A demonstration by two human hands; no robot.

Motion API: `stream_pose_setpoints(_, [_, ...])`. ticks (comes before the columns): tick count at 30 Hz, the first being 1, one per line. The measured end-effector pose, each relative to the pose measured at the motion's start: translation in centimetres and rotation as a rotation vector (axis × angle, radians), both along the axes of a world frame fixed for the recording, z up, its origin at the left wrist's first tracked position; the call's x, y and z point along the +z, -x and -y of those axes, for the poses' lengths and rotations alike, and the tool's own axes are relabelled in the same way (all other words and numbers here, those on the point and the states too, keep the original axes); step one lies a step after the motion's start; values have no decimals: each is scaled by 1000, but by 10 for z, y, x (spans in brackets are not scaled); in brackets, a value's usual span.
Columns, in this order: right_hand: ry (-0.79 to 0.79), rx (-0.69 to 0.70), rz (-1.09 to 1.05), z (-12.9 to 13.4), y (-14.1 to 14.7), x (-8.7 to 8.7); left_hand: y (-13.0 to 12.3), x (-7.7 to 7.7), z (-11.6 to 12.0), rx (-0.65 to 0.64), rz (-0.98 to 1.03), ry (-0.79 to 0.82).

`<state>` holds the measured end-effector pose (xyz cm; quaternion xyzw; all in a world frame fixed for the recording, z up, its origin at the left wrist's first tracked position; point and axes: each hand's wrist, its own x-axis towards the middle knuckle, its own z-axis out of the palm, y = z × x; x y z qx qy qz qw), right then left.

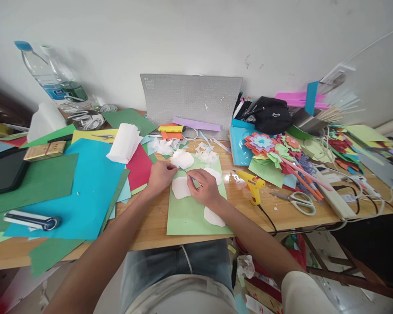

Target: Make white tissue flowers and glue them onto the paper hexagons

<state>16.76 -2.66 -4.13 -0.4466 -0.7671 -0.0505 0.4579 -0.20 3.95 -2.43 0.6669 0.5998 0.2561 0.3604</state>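
A light green sheet of paper (190, 218) lies in front of me, with several white rounded paper pieces on it. My right hand (205, 186) grips a slim blue pen-like stick (192, 178), its tip pointing up and left. Close to that tip is my left hand (163, 176), its fingers pinched together at the edge of an upper white paper piece (182, 159). What the left fingers hold, if anything, is too small to make out. Another white piece (180, 188) lies just below the stick, partly behind the right hand. Beneath my right wrist a further white piece (214, 216) shows.
To the right are a yellow glue gun (253, 185), scissors (299, 202) and paper flowers (263, 143). Coloured sheets, a stapler (32, 220) and a white paper roll (124, 143) lie left. A grey cutting mat (190, 100) leans on the wall. A person's hand shows far right.
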Motion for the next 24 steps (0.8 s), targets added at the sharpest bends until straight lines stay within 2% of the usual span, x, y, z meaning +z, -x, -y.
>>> stream_pose_setpoints(10, [8,-3,-9,0,0,2,1,2,1,-13,-16,-3])
stream_pose_setpoints(17, [20,13,-14,0,-1,-1,5,10,6,-37,-21,23])
stream_pose_setpoints(24, [28,14,-15,2,-2,0,10,8,4,-39,-48,33])
